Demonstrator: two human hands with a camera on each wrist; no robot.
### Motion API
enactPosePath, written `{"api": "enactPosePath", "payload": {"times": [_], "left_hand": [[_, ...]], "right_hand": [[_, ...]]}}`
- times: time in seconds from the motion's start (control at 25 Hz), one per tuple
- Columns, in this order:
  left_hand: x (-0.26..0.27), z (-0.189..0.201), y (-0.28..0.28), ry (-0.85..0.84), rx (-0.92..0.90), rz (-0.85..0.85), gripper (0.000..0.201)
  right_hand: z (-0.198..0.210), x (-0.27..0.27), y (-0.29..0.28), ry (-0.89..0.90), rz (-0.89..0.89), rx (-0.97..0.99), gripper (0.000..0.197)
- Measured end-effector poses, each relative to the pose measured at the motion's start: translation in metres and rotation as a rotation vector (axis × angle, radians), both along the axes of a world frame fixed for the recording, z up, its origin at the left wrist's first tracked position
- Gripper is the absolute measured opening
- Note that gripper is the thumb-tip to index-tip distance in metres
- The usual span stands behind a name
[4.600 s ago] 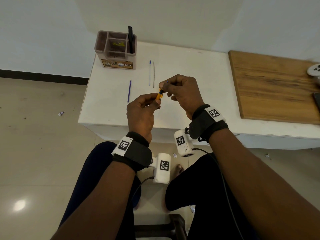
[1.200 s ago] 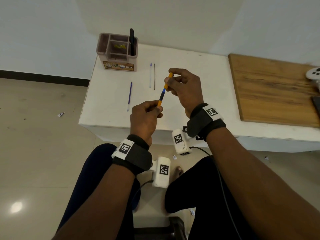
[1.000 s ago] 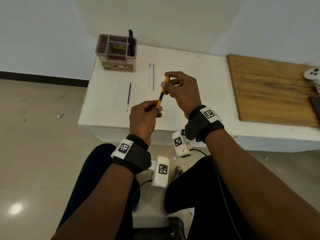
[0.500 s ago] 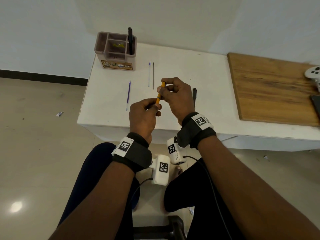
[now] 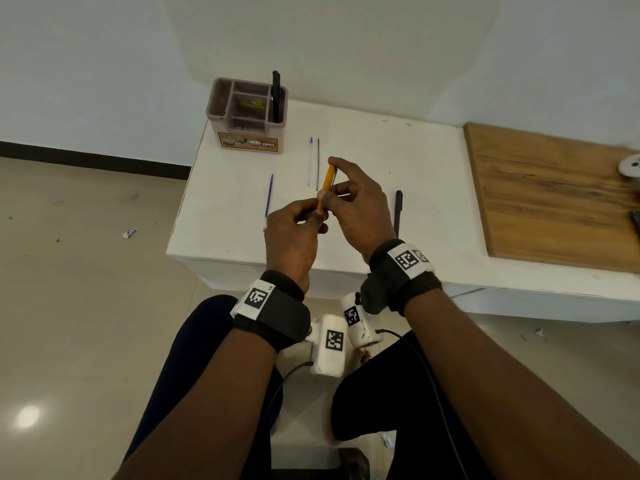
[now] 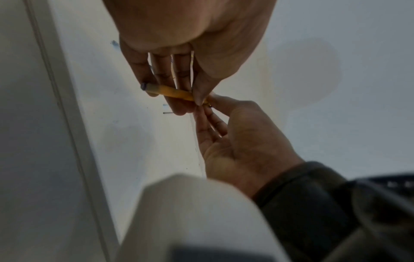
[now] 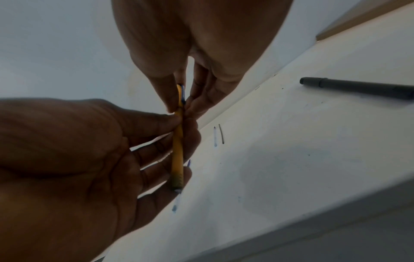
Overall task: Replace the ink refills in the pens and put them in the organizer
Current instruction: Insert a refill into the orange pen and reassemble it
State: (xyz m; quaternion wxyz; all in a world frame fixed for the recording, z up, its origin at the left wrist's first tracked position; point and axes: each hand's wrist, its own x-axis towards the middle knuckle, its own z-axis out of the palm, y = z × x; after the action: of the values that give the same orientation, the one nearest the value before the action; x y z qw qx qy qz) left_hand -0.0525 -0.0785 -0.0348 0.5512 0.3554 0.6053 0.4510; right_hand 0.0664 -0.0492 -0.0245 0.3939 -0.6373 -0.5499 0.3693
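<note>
Low in the head view, two forearms with black wrist straps reach up toward the centre of the frame, where both hands meet over the near edge of the white table (image 5: 433,161). The left hand (image 5: 294,233) has its thumb and fingertips closed on the lower end of a slim orange plastic pen barrel (image 5: 325,188); the right hand (image 5: 360,209) pinches the same barrel higher up, thumb against curled fingers, index finger over its top end. The barrel is lifted off the table and leans slightly right. In the right wrist view a dark blue part shows at one end, perhaps a cap, though the view is too dim to be sure. Just right of the hands a black capped pen (image 5: 398,213) lies flat on the table. Left of them lies a purple ink refill (image 5: 269,195), and beyond, a pale blue refill (image 5: 310,161) and a thin dark refill (image 5: 318,164) lie side by side. At the far left corner stands a brown compartmented plastic organizer (image 5: 247,133) with a black pen (image 5: 276,95) upright in its right compartment. A wooden board (image 5: 554,195) covers the right of the table.
</note>
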Motion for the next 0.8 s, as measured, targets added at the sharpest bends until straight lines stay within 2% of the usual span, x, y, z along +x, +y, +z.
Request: {"api": "enactPosePath", "payload": {"times": [0.24,0.48,0.64,0.8], "left_hand": [[-0.004,0.006,0.011,-0.010,-0.074,0.163,0.039],[-0.008,0.001,0.017,-0.094,-0.131,0.190,0.033],[-0.004,-0.002,0.023,-0.100,-0.148,0.160,0.024],[-0.002,-0.008,0.027,-0.085,-0.164,0.135,0.020]], "right_hand": [[0.026,-0.012,0.050,-0.035,-0.082,0.188,0.045],[0.050,-0.028,0.142,-0.031,-0.128,0.418,0.038],[0.043,-0.040,0.184,-0.090,-0.082,0.462,0.037],[0.019,-0.052,0.203,-0.185,0.004,0.393,0.035]]}}
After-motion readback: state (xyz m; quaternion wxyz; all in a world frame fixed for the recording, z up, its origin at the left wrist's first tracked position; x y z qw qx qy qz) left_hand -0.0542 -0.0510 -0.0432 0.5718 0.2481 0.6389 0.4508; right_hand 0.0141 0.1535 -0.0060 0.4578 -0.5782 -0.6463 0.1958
